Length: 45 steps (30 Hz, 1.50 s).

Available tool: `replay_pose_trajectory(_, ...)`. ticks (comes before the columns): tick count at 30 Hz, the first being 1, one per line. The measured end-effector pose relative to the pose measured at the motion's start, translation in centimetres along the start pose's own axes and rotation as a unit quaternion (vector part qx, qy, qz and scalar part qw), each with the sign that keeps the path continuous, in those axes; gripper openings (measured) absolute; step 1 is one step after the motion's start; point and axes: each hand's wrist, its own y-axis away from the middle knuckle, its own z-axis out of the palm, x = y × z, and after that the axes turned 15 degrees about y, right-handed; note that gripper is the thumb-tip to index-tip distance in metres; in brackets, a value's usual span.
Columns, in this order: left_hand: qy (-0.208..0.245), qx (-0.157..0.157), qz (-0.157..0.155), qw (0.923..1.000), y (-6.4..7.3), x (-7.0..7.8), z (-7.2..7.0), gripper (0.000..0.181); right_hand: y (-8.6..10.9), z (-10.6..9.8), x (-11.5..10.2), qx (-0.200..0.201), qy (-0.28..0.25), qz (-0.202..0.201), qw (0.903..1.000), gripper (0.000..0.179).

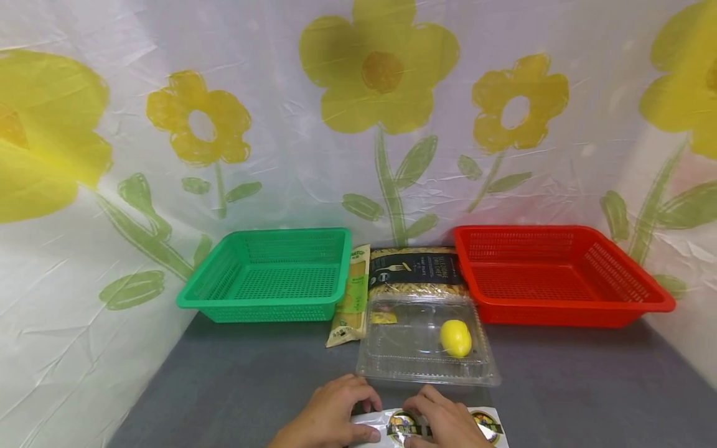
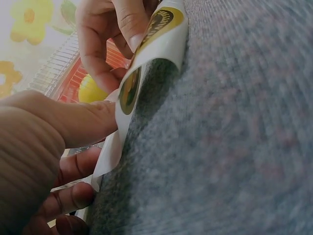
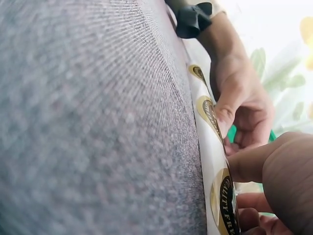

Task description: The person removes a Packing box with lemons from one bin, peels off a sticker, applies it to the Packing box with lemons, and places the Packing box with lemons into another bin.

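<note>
A white strip of round gold-and-black stickers [image 1: 402,426] lies along the near edge of the head view, over the dark table. My left hand [image 1: 338,412] pinches its left part, thumb on the near face and fingers behind. My right hand [image 1: 447,422] holds the strip further right, thumb also in front. In the left wrist view the strip's end [image 2: 108,155] curls past my left thumb. Just beyond my hands sits a clear plastic container [image 1: 409,367] with a yellow lemon [image 1: 455,338] in view at its right side and a small yellow label on its left.
A green basket [image 1: 263,312] stands at the back left, a red basket [image 1: 560,314] at the back right. Between them lie a long pack of noodles [image 1: 354,292] and a black-labelled pasta bag [image 1: 417,269]. A flowered curtain [image 1: 280,186] hangs behind.
</note>
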Motion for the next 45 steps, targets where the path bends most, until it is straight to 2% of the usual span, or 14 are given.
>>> replay_pose_trajectory(8,0.005,0.001,0.010,0.9999,-0.01,-0.18,0.04,0.029,0.11,0.04,0.06,0.004,-0.013,0.007,0.9999,0.034)
replay_pose_trajectory(14,-0.007,0.009,0.025,0.9996,-0.02,-0.26,0.22,0.029,0.23,0.12,0.05,0.023,-0.017,0.002,0.9996,0.032)
replay_pose_trajectory(18,-0.002,0.008,0.024,0.9997,0.02,-0.29,0.19,0.028,0.20,0.19,0.01,0.031,-0.018,0.005,0.9993,0.032)
replay_pose_trajectory(28,0.000,0.009,0.031,0.9995,0.10,-0.33,0.14,0.028,0.10,0.13,-0.24,0.015,-0.034,0.025,0.9990,0.031)
replay_pose_trajectory(33,0.003,0.010,0.022,0.9997,0.14,-0.29,0.15,0.028,0.08,-0.08,-0.42,0.008,-0.047,0.031,0.9984,0.026)
replay_pose_trajectory(36,0.006,0.013,0.018,0.9997,0.14,-0.24,0.21,0.027,0.10,-0.21,-0.47,0.017,-0.061,0.019,0.9978,0.023)
replay_pose_trajectory(40,0.008,0.016,0.018,0.9997,0.14,-0.17,0.31,0.026,0.18,-0.28,-0.36,0.044,-0.078,-0.019,0.9958,0.019)
replay_pose_trajectory(45,0.026,0.005,-0.006,0.9996,0.28,-0.14,0.27,0.025,0.15,-0.17,-0.32,0.058,-0.088,-0.047,0.9933,0.016)
